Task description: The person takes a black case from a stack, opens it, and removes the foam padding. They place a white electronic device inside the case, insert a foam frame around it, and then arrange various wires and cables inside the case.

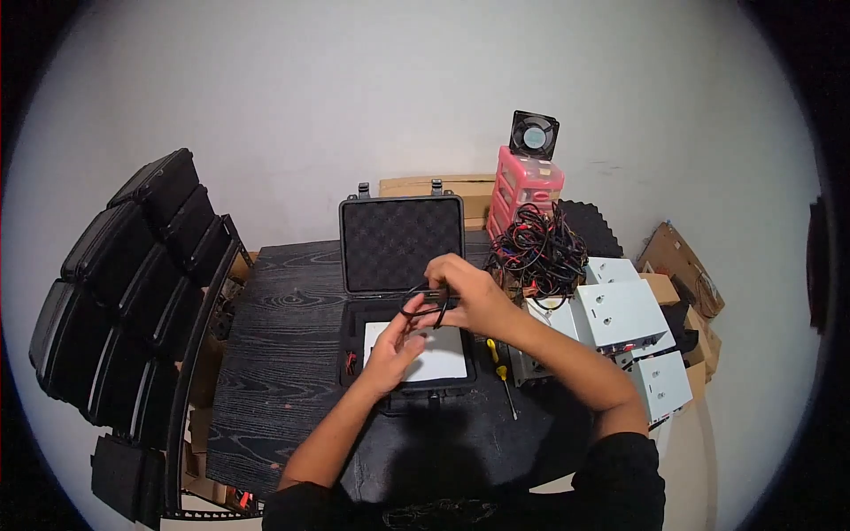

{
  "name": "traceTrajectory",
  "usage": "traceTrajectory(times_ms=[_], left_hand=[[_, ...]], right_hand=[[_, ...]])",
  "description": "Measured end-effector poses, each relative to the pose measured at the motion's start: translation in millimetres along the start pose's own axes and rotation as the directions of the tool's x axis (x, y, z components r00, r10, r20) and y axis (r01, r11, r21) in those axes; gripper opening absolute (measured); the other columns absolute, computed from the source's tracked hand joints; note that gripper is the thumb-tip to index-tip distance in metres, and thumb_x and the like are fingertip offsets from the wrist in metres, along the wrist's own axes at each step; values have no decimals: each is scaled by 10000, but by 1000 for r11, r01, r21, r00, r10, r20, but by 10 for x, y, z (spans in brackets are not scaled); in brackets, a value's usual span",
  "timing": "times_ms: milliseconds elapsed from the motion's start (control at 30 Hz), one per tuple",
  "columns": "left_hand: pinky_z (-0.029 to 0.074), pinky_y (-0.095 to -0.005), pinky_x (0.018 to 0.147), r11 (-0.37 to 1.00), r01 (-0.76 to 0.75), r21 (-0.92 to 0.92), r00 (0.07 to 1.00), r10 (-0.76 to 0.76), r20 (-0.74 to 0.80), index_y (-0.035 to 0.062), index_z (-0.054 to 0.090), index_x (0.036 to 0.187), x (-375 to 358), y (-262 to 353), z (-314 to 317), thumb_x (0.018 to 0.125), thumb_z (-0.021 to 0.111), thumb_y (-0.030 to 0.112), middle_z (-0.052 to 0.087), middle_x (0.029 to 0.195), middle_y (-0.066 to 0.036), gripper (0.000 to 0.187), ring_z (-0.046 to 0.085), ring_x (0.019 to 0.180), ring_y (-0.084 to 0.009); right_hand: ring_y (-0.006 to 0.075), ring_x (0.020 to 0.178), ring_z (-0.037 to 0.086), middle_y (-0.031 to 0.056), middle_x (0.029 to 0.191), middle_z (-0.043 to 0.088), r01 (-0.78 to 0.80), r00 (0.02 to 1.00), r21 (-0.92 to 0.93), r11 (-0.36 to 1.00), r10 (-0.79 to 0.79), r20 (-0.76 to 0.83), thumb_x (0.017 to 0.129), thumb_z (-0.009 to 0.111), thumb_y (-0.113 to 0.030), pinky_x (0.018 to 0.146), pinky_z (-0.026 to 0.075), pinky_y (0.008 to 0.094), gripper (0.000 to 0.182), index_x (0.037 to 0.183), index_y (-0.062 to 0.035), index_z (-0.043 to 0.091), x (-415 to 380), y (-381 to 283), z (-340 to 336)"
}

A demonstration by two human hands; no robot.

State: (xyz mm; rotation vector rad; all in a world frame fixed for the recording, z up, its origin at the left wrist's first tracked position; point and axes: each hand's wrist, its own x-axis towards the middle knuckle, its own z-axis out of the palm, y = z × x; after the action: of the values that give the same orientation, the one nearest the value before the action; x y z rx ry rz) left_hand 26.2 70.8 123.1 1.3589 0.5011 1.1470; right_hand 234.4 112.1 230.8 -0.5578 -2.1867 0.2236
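Observation:
A black cable point(442, 311) is looped between my two hands, above an open black case point(343, 319). My right hand point(462, 296) pinches the cable from above, fingers bent round it. Lower and to the left, my left hand point(395, 350) has its fingers curled against the loop. Under the hands, a white panel or box point(438, 358) lies in the case's lower half, partly hidden by them. A small red and black item point(351, 361) sits in the left compartment. The raised lid point(403, 243) is lined with dark egg-crate foam.
Right of the case lie yellow-handled screwdrivers point(503, 373). Beyond them are tangled cables point(542, 252), a pink drawer unit point(522, 186) topped by a fan point(534, 136), and white boxes point(617, 311). Black cases point(133, 274) are stacked at the left.

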Motion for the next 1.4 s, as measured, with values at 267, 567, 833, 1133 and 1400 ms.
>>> traceTrajectory(times_ms=[267,567,833,1133,1400], left_hand=[[345,-439,1164,922,-228,-312,961,161,-227,192,604,1341,-28,64,-11,1049,610,352,448,1602,-101,333,440,1430,-214],[433,-460,1109,969,-243,35,887,237,-397,90,495,1104,-77,252,35,1141,382,302,544,572,-29,244,699,746,-227],[571,-445,898,950,-305,-67,910,270,-315,104,500,1108,-184,384,-54,1153,321,365,334,553,34,319,402,477,-95],[580,-418,836,935,-348,74,889,354,-290,90,525,1175,-217,399,-126,1149,313,400,367,555,17,376,430,481,-116],[523,-319,780,981,-180,72,943,193,-271,42,538,1174,-242,369,-149,1150,362,353,391,598,35,358,399,548,-75]], right_hand=[[127,929,641,60,1018,683,-552,805,194,811,457,377,858,828,-155,756,527,310,330,1018,1,586,-61,176,-10],[86,998,639,28,1019,707,-453,869,568,687,198,453,1027,659,-153,923,513,297,130,1040,-26,634,-333,270,334],[267,945,679,108,975,704,-207,944,-158,966,240,227,879,769,-220,860,535,394,271,1043,-36,658,-81,260,-428],[396,1087,674,217,1160,691,-530,671,-708,467,741,-14,740,667,11,916,545,469,346,1080,-50,673,-493,1702,-1487],[391,961,706,223,987,715,-511,859,-535,673,371,-353,885,626,-45,837,544,467,132,981,-51,717,-497,2019,-1685]])
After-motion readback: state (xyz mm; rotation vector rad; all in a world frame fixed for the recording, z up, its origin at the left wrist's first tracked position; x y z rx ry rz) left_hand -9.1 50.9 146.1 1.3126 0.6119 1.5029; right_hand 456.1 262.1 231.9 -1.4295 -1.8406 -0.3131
